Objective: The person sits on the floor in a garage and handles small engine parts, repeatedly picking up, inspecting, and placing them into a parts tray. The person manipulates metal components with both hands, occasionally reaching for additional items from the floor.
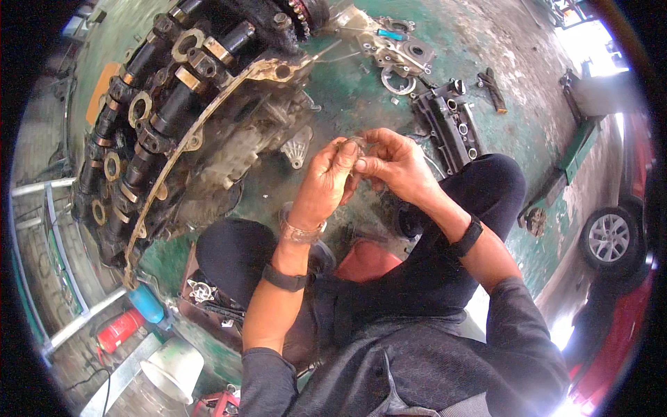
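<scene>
My left hand (328,174) and my right hand (399,161) meet in front of me, above my lap. The fingers of both are pinched together at the fingertips, around something small and dull that I cannot make out. To the left of them stands a large greasy engine (226,142) with its camshafts (174,104) exposed. A grey ribbed bracket (297,147) shows just left of my left hand. Beyond my right hand, a black valve cover (445,128) lies on the floor.
A metal engine cover (413,54) with a blue-handled tool (390,34) lies at the far side. At lower left are a parts tray (201,316), a red fire extinguisher (120,331) and a white bucket (182,365). A green lift arm (573,156) and a red car (629,313) stand right.
</scene>
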`<state>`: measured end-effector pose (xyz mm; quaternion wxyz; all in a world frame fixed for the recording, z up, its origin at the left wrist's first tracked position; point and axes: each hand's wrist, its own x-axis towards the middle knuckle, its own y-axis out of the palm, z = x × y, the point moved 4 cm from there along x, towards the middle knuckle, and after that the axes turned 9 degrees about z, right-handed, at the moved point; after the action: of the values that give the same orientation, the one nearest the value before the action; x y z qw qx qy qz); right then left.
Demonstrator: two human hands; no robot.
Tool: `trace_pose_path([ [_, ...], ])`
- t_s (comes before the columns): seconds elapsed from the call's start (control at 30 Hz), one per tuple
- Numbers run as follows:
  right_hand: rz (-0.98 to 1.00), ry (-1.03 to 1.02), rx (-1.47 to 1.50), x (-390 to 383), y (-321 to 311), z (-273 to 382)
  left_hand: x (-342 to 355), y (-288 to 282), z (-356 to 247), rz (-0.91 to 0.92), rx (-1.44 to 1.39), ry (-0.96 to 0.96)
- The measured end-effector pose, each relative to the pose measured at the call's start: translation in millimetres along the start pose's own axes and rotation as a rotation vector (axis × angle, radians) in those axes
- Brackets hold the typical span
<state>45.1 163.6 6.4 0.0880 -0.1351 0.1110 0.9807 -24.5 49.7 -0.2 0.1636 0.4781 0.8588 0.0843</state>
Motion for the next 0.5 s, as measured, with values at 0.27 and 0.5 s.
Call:
trace_pose_path([
  [0.27,0.066,-0.137,-0.187,1.0,2.0,1.2,-7.3,-2.5,-1.4,0.176,-0.012,-0.177],
  [0.5,0.207,-0.157,-0.042,2.5,0.2,2.6,-1.3,-0.8,3.7,0.106,-0.165,-0.160],
])
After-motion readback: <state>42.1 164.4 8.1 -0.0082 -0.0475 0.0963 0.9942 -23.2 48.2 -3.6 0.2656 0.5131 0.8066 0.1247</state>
